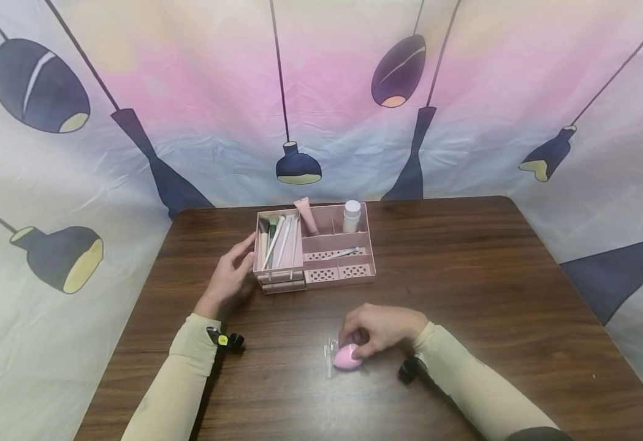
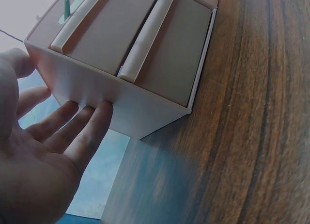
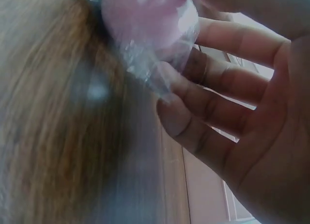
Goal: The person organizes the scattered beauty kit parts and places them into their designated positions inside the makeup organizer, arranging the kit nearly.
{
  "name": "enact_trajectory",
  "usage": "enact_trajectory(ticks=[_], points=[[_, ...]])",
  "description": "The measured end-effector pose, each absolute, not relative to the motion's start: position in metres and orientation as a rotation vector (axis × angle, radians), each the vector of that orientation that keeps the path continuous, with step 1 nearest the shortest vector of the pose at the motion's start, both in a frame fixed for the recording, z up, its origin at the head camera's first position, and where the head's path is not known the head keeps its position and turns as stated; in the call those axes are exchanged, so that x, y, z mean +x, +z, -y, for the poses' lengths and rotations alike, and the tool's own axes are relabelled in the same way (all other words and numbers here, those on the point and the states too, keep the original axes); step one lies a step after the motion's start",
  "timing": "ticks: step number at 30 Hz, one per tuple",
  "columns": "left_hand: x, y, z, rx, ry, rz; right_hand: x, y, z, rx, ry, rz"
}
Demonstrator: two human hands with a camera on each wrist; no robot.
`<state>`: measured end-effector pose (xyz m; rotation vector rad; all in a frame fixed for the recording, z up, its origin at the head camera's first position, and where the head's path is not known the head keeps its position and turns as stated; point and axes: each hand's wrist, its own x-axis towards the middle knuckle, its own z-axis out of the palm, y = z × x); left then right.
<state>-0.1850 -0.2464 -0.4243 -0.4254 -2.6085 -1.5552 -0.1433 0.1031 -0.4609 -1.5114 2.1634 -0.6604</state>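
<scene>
The fingers of my left hand [image 1: 225, 282] rest, fairly straight, against the left side of a pink makeup organizer [image 2: 97, 88]. In the left wrist view, the fingertips touch its smooth side wall just beside the drawer fronts. My right hand [image 1: 386, 328] pinches a pink makeup sponge [image 1: 347, 358] low over the table, in front of the organizer. Clear plastic wrapping [image 3: 140, 64] surrounds the sponge, and some of it sticks out to the left in the head view.
Makeup brushes [image 1: 281, 242] stand in the organizer's left compartment. Toward its back are a pink tube [image 1: 306, 215] and a white bottle [image 1: 351, 217]; a thin brush [image 1: 340, 253] lies in the middle slot. The wooden table [image 1: 464, 275] meets a printed cloth backdrop [image 1: 343, 92].
</scene>
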Motion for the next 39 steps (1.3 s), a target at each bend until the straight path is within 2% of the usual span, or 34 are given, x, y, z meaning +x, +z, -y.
enact_trajectory(ticks=[21, 29, 39], points=[[-0.186, -0.427, 0.245, -0.456, -1.638, 2.538, -0.137, -0.459, -0.097, -1.539, -0.618, -2.086], [-0.201, -0.455, 0.255, -0.441, -1.650, 2.520, -0.137, -0.458, -0.096, -1.568, -0.590, -2.102], [-0.187, -0.430, 0.247, -0.461, -1.656, 2.529, -0.144, -0.456, -0.099, -1.562, -0.624, -2.135]])
